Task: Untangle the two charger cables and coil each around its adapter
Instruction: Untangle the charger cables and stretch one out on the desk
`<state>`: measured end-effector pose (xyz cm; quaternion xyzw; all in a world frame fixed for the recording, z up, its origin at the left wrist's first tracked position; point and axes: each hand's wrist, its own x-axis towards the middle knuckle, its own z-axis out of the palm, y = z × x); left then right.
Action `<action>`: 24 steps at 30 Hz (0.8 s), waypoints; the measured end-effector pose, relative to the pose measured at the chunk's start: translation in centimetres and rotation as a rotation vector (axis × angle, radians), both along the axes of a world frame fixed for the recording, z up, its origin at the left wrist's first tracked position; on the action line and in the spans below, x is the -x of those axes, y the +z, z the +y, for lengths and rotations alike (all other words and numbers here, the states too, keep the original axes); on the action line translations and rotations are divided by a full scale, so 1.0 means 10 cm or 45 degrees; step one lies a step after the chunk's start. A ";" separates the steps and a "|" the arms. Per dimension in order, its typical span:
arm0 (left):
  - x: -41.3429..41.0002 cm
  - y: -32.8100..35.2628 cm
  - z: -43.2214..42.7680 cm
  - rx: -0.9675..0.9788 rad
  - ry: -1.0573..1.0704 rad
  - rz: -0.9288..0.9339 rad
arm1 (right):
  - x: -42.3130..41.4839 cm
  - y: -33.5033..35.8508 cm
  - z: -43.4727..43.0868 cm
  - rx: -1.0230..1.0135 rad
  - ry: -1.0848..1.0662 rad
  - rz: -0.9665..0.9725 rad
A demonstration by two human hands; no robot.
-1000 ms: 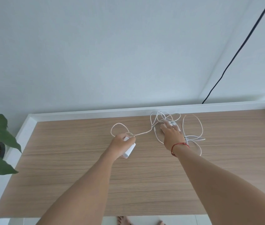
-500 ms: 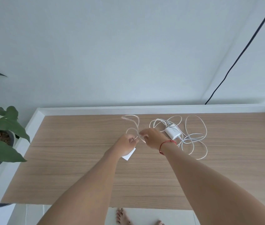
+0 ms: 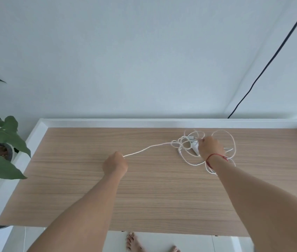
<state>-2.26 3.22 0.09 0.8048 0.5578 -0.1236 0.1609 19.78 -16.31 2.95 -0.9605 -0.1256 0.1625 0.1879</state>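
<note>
Half a second ago the two hands met at mid table, both pinching the wire. Now they are well apart. The left hand has drawn back toward the near left, and the right hand has gone to the far right, onto the tangle. One strand of cable now runs nearly straight between them, low over the table. The white block that showed under the left hand earlier is out of sight.

The left hand is a closed fist gripping the end of that strand. The right hand's fingers curl down over a white adapter, which pokes out tilted at the hand's left edge, with loops all round it. Its fingertips are hidden.

By count there are two hands, one adapter in view and one drawn-out strand. The loops on the far right cannot be told apart as two cables. A red bracelet sits on the right wrist. One plant stands at the left, one black cord runs down the wall, and two feet show below the near edge.
</note>
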 end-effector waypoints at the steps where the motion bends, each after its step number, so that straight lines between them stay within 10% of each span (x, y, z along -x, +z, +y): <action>1: 0.02 -0.02 0.02 -0.027 0.030 0.005 | -0.05 0.01 -0.04 -0.064 -0.123 -0.015; 10: -0.12 -0.12 -0.12 -0.094 -0.036 -0.034 | 0.00 0.12 0.13 -0.548 -0.145 -0.033; 19: -0.13 -0.16 -0.27 -0.166 -0.385 0.149 | 0.22 0.33 0.47 -0.697 0.149 0.533; 24: -0.39 -0.06 -0.31 -0.124 -0.463 -0.559 | 0.20 0.36 0.42 -0.666 0.162 0.519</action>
